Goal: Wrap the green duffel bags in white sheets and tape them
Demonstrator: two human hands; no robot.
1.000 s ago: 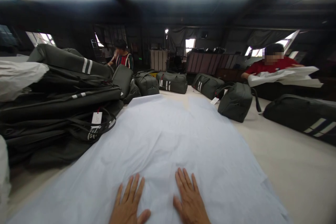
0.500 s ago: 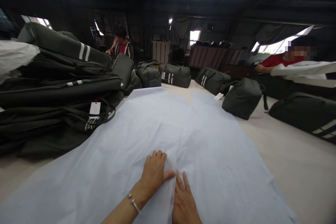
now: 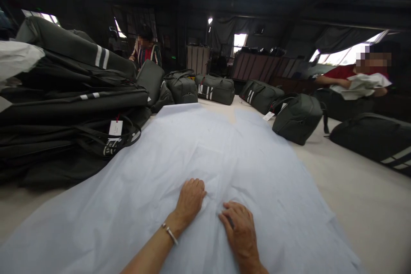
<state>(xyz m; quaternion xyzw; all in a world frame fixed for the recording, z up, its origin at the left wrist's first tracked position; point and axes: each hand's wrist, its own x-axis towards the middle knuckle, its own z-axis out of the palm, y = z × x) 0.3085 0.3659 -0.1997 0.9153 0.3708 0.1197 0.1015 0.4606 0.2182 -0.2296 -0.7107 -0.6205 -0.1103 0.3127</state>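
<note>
Both hands are bunched on a large sheet of thin white tissue paper (image 3: 205,154) that runs from the near edge of the pale surface (image 3: 359,197) toward its far end. The left hand (image 3: 190,199), a bracelet on its wrist, has its fingers curled, gathering a fold of the paper. The right hand (image 3: 240,227) lies just beside it, knuckles up, fingers pinching the same crumpled ridge. A stack of flat dark green duffel bags (image 3: 70,107) lies along the surface's left edge, touching the sheet. A stuffed dark green bag (image 3: 297,117) stands near the right edge.
</note>
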